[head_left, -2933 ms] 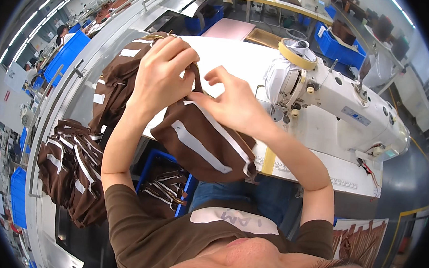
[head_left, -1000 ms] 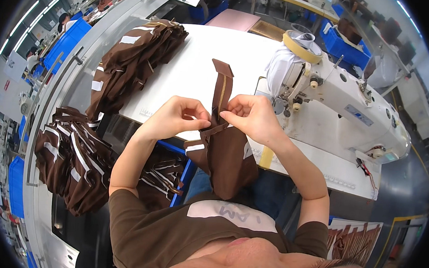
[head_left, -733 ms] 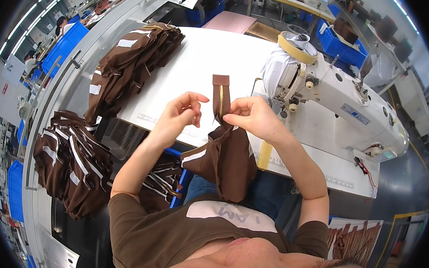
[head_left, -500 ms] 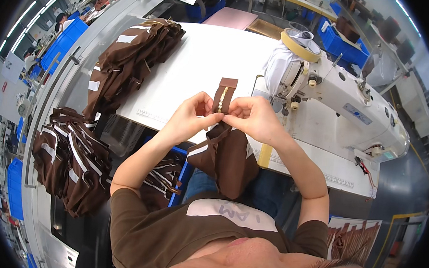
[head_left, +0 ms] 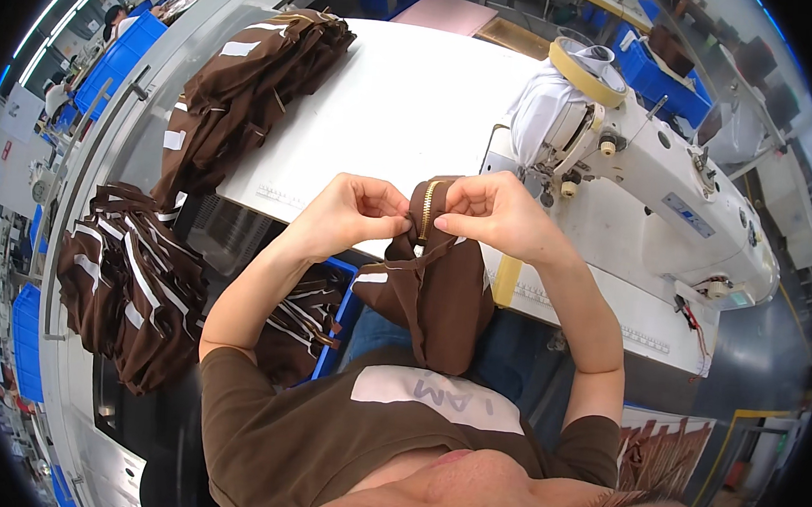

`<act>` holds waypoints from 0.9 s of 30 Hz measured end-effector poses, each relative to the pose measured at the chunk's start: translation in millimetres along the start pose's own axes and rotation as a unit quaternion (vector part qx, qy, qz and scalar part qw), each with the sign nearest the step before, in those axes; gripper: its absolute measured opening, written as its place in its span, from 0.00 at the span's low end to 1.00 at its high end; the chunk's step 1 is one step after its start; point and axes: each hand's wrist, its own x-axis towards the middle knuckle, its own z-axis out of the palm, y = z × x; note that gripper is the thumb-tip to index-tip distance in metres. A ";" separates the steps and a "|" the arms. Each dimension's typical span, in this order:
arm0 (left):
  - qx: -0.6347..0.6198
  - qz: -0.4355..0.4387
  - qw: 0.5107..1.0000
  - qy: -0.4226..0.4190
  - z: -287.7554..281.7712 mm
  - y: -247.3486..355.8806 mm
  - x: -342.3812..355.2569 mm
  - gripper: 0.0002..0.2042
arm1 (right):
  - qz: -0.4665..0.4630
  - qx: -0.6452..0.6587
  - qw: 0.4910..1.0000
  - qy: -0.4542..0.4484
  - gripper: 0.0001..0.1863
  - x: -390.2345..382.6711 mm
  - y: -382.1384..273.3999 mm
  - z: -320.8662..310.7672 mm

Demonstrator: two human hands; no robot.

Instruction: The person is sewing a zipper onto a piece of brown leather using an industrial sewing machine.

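Observation:
Between my hands is a brown zipper with gold metal teeth, its upper end curling over at the top. It joins a brown fabric piece with white patches, which hangs over the table's front edge toward my lap. My left hand pinches the zipper's left side near its lower end, thumb against fingertips. On the other side, my right hand is closed on the zipper's right edge, thumb below the curled fingers. The fingertips partly hide the zipper's edges.
A white sewing machine stands on the white table at right, a yellow tape roll on top. Brown fabric bundles lie at the far left and near left. A blue bin with brown pieces sits below the table.
The zipper's upper end, which stood out flat away from me, is now bent over and drawn nearer. My right hand has shifted slightly right and my left hand slightly left.

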 end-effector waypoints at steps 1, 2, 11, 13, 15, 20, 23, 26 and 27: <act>0.001 -0.002 1.000 0.001 -0.6 -1.6 -0.6 0.05 | 0.002 0.000 1.000 -0.002 0.03 -0.9 -1.8 0.7; 0.002 -0.005 1.000 0.001 -0.9 -2.9 -1.5 0.04 | 0.007 -0.009 1.000 0.011 0.03 -2.5 -5.6 1.5; 0.327 0.073 0.936 0.106 23.3 21.7 -13.1 0.09 | -0.056 -0.251 0.949 0.181 0.05 -10.0 -19.2 22.7; 0.327 0.082 0.935 0.115 23.1 26.5 -9.9 0.11 | -0.095 -0.271 0.933 0.215 0.05 -7.3 -24.8 29.0; 0.299 0.091 0.943 0.115 19.9 32.7 -7.3 0.12 | -0.178 -0.327 0.889 0.268 0.04 -2.6 -30.6 32.4; 0.274 0.132 0.950 0.068 6.9 54.4 1.4 0.07 | -0.258 -0.337 0.859 0.287 0.04 11.3 -52.5 29.8; 0.280 0.191 0.932 0.131 2.9 78.6 1.4 0.03 | -0.265 -0.324 0.857 0.300 0.04 22.6 -71.3 22.0; 0.344 0.277 0.874 0.202 -5.1 113.4 -4.9 0.01 | -0.342 -0.350 0.805 0.336 0.05 32.4 -95.5 15.7; 0.342 0.301 0.862 0.222 -9.8 118.9 -3.2 0.01 | -0.344 -0.350 0.803 0.338 0.05 34.2 -100.9 13.5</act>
